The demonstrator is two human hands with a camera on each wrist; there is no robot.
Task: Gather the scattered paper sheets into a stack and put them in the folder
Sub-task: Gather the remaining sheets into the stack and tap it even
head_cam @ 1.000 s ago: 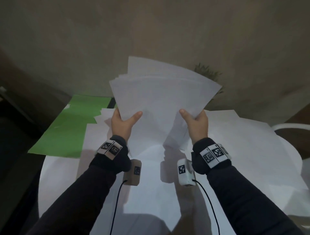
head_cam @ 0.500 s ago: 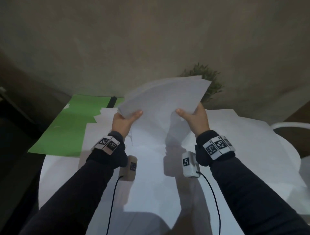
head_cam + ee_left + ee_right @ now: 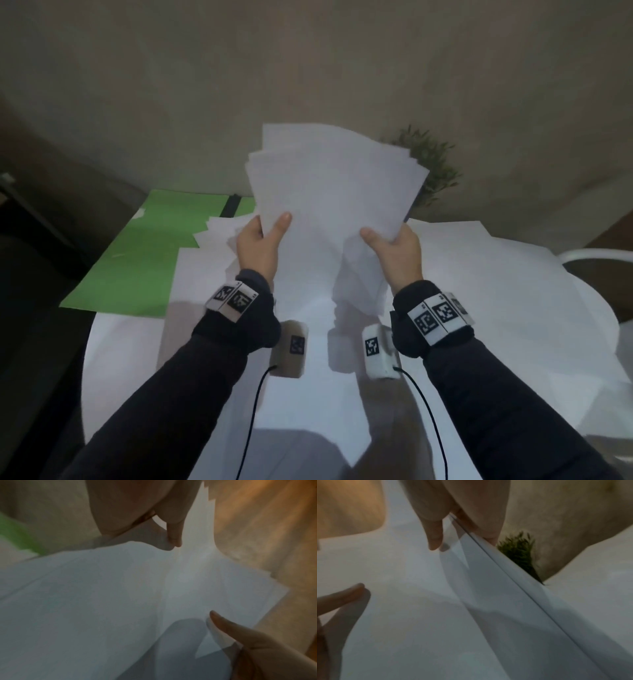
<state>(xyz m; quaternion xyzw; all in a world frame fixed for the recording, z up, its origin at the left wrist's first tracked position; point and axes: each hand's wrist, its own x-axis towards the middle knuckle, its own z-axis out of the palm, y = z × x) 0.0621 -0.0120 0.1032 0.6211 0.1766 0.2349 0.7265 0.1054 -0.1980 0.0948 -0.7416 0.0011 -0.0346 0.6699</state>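
Observation:
A loose stack of white paper sheets [image 3: 332, 185] stands nearly upright above the round white table [image 3: 113, 363], its top edges fanned unevenly. My left hand [image 3: 262, 236] grips the stack's lower left edge, thumb on the near face. My right hand [image 3: 394, 243] grips the lower right edge the same way. The left wrist view shows the left thumb [image 3: 173, 531] pressed on the paper stack [image 3: 120, 595], and the right wrist view shows the right thumb [image 3: 435, 536] on the paper stack [image 3: 419, 601]. An open green folder [image 3: 144, 260] lies flat at the table's far left. More white sheets [image 3: 496, 291] lie scattered on the table.
A small green plant [image 3: 431, 164] stands behind the stack at the table's far side, by a beige wall. A white chair rim [image 3: 596, 255] shows at the right. Some loose sheets [image 3: 215, 229] overlap the folder's right part.
The stack tipped away and flattened half a second ago, and now stands raised and nearly upright again. Both hands kept their grip on its lower edges.

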